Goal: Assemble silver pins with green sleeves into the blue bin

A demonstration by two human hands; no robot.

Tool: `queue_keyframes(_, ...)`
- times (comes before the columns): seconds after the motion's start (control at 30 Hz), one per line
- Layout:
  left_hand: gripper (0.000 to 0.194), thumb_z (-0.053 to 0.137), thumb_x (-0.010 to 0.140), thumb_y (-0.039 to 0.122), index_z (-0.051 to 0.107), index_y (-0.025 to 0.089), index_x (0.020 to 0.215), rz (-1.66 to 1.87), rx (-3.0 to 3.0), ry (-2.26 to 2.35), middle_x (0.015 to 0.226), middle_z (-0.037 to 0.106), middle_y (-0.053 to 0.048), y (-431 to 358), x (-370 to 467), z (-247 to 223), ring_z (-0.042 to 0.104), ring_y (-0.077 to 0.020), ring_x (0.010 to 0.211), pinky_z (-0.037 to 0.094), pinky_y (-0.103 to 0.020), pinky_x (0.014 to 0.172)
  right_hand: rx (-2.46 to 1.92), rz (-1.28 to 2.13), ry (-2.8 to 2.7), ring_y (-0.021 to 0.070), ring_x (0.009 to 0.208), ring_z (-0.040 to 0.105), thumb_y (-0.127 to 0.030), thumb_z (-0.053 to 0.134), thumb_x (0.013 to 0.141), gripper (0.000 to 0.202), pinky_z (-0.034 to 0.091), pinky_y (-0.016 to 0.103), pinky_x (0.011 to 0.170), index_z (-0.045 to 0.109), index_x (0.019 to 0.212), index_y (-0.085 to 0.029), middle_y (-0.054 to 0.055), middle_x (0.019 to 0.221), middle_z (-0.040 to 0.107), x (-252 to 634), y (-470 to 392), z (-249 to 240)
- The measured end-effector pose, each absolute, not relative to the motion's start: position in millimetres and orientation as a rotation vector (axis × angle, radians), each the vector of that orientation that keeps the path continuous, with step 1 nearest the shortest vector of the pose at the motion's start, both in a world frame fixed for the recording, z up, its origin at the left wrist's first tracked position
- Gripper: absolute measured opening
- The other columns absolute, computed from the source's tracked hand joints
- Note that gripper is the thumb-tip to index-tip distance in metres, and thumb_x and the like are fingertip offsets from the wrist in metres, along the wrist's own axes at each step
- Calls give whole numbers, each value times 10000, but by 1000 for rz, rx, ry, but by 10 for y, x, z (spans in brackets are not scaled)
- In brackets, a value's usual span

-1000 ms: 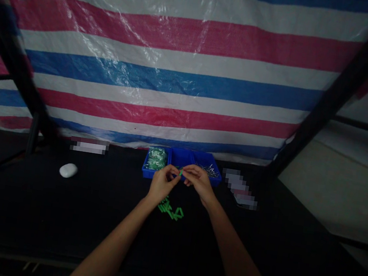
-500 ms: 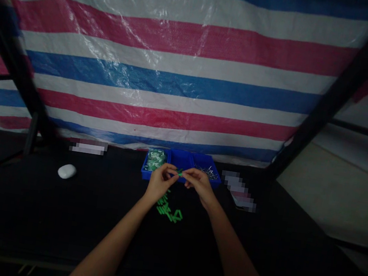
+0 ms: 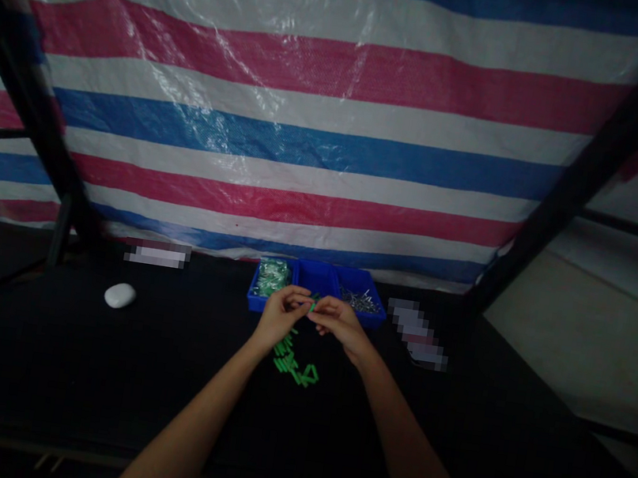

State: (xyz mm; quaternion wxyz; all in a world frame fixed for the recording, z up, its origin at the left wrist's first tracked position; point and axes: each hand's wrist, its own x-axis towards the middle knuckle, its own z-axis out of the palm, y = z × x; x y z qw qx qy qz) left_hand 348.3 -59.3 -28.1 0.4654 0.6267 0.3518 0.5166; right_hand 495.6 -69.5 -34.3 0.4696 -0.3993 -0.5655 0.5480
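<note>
My left hand (image 3: pixel 282 317) and my right hand (image 3: pixel 340 326) meet in front of the blue tray (image 3: pixel 254 304), their fingertips pinched together around a small green plastic wall plug (image 3: pixel 312 307). The fingers cover most of it, and whether a screw is in it I cannot tell. Below my left hand, several loose green wall plugs (image 3: pixel 289 364) lie scattered on the black table (image 3: pixel 166 376). The tray's left compartment holds clear bags of greenish pieces (image 3: pixel 273 276). Silver screws (image 3: pixel 361 301) fill part of the right compartment. Dark green bits show in the middle one, partly hidden by my hands.
A white rounded case (image 3: pixel 119 295) sits on the left of the table. Blurred-out flat objects lie at the back left (image 3: pixel 158 253) and right of the tray (image 3: pixel 417 334). Behind hangs a striped plastic sheet (image 3: pixel 309 142) between dark frame posts (image 3: pixel 560 187).
My right fingers have shifted slightly down, and the green wall plug now stands more upright between the fingertips. The whole view has moved slightly; the loose wall plugs lie as before.
</note>
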Motion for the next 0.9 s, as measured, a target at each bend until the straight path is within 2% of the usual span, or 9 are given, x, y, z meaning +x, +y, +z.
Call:
queue_keyframes(0.13, 239, 617, 677, 240, 570, 122, 880, 1329, 1586, 939, 840, 634, -78, -629, 3498, -282, 581, -127, 702, 444, -241, 637, -982, 1321, -1364, 73, 473, 493, -375, 707, 535, 304, 367, 190, 432, 558, 718, -183, -33, 626, 560, 4976, -679, -342)
queue_keyframes(0.23, 299, 611, 672, 269, 558, 135, 934, 1470, 1572, 1073, 859, 622, -64, -679, 3304, -232, 559, -105, 658, 432, -223, 606, -1028, 1255, -1308, 70, 469, 489, -374, 693, 560, 292, 371, 183, 424, 569, 739, -178, -24, 619, 562, 4991, -658, -340)
queue_keyframes(0.33, 366, 578, 689, 331, 525, 158, 1007, 1611, 1575, 1306, 861, 610, -43, -667, 2768, -126, 540, -95, 626, 425, -213, 583, -1042, 1203, -1222, 64, 454, 480, -375, 687, 571, 294, 372, 176, 410, 572, 753, -174, -24, 613, 561, 4998, -629, -349)
queue_keyframes(0.43, 410, 534, 712, 363, 489, 176, 1074, 1619, 1651, 1711, 911, 608, -52, -528, 1999, -4, 561, -129, 684, 433, -229, 597, -1033, 1170, -1154, 60, 442, 475, -387, 685, 567, 310, 369, 174, 396, 578, 767, -176, -23, 634, 574, 4986, -608, -360)
queue_keyframes(0.5, 410, 495, 734, 348, 462, 189, 1111, 1437, 1699, 2011, 963, 608, -64, -375, 1502, 51, 581, -164, 768, 439, -254, 645, -1041, 1159, -1138, 61, 444, 477, -394, 679, 573, 321, 374, 177, 395, 589, 790, -175, -12, 658, 589, 4972, -603, -360)
queue_keyframes(0.57, 437, 481, 736, 342, 434, 194, 1144, 1084, 1729, 2259, 991, 611, -80, -206, 1107, 59, 583, -212, 840, 437, -295, 684, -1053, 1165, -1139, 62, 451, 483, -400, 665, 591, 348, 381, 181, 397, 596, 851, -180, 6, 717, 611, 4963, -604, -354)
queue_keyframes(0.7, 514, 462, 736, 338, 374, 173, 1215, 411, 1783, 2422, 1054, 591, -124, 81, 678, -52, 557, -275, 942, 432, -345, 726, -1064, 1220, -1178, 68, 490, 506, -411, 628, 639, 393, 395, 187, 414, 577, 972, -207, 40, 891, 625, 4979, -614, -335)
queue_keyframes(0.8, 517, 435, 734, 270, 368, 174, 1238, 188, 1872, 2399, 1109, 557, -136, 209, 564, -151, 546, -273, 972, 428, -356, 756, -1040, 1249, -1275, 76, 538, 521, -393, 616, 665, 359, 400, 187, 447, 583, 970, -207, 47, 922, 619, 5010, -636, -314)
queue_keyframes(0.9, 524, 410, 730, 256, 373, 201, 1251, 70, 1869, 2454, 1181, 498, -162, 277, 494, -199, 510, -318, 1020, 416, -423, 768, -1009, 1319, -1451, 80, 545, 518, -374, 609, 680, 324, 395, 191, 464, 597, 952, -198, 41, 861, 624, 5031, -666, -295)
